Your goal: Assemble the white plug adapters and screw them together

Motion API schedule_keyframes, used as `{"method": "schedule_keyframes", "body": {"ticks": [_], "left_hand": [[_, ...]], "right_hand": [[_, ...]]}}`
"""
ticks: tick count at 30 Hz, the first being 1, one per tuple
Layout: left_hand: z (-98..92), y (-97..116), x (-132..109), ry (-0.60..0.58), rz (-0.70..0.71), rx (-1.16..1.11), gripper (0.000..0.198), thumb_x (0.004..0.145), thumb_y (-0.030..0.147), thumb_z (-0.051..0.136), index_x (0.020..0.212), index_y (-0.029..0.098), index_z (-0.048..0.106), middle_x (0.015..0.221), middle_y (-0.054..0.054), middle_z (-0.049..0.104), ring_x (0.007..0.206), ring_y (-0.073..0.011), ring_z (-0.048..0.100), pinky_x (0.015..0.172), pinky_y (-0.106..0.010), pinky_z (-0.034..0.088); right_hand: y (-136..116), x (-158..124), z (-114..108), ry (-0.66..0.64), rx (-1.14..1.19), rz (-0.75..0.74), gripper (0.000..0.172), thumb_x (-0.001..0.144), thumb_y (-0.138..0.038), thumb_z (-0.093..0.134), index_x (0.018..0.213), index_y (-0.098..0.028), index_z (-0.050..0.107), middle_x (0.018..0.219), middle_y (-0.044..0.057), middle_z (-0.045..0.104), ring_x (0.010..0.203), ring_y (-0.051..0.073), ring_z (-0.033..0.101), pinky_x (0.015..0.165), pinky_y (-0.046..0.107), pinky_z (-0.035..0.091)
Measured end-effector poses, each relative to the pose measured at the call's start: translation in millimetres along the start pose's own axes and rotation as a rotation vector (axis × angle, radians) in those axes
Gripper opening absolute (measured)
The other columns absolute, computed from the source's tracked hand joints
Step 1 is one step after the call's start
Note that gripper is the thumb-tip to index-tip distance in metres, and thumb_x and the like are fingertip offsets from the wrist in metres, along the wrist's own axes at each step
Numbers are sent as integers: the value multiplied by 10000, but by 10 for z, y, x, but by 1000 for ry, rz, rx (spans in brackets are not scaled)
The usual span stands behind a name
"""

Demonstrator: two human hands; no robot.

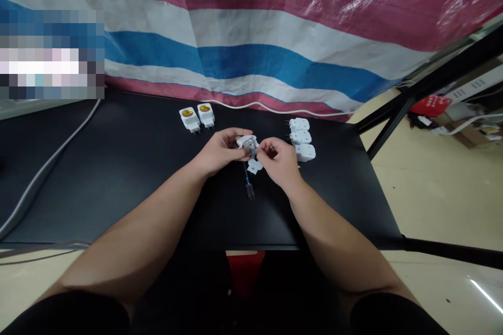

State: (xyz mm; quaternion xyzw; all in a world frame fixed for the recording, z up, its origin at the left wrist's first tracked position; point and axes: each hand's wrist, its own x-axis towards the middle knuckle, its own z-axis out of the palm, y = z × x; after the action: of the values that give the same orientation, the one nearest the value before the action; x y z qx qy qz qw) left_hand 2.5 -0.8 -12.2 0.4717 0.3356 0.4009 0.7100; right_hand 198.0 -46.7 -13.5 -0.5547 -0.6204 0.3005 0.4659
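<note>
A small white plastic plug-in housing (245,142), its inside facing up, is held in my left hand (222,152) between thumb and fingers. My right hand (278,159) is closed in a pinch at the housing's right side; whatever its fingertips hold is too small to make out. Just below the housing lies a loose white cover plate (254,166). Beside that plate, a screwdriver (250,188) with a clear handle rests on the black table (137,167), its shaft pointing toward my hands.
Two white plug-in units (188,119) with yellow round tops stand at the back left. Right of my hands, three white plug units (301,137) sit in a row. A white cable (255,107) runs along the back edge, before a striped sheet (243,62). Another cable (51,162) crosses the left side.
</note>
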Motion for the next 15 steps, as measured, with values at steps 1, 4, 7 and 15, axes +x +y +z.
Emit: {"method": "schedule_keyframes", "body": {"ticks": [1,4,7,15], "left_hand": [[-15,3,5,13,4,2,587,686,69,925,1241,107,737,1001,-80,784,830,-161,769,734,-278,681],[-58,5,18,33,25,13,578,690,79,922,1237,113,741,1012,-83,782,859,-164,761,739,-285,682],[-78,-3,26,21,42,19,573,692,83,919,1234,120,735,1019,-85,781,887,-171,759,759,-294,680],[-19,-3,25,30,154,100,602,662,90,911,1218,131,685,968,-45,753,817,-152,723,795,-324,649]], "right_hand": [[-1,4,-57,-46,-17,5,45,802,-258,713,785,-224,689,705,-9,635,631,146,544,601,304,444],[-1,10,-231,-272,-100,31,25,773,-206,718,769,-227,706,665,-29,627,586,130,527,568,295,412],[-4,8,-315,-385,-157,30,72,751,-175,741,787,-229,712,705,-25,669,577,122,543,566,297,429],[54,-2,-33,-34,81,61,151,886,-344,742,971,-229,693,901,37,716,771,191,708,657,350,615]]}}
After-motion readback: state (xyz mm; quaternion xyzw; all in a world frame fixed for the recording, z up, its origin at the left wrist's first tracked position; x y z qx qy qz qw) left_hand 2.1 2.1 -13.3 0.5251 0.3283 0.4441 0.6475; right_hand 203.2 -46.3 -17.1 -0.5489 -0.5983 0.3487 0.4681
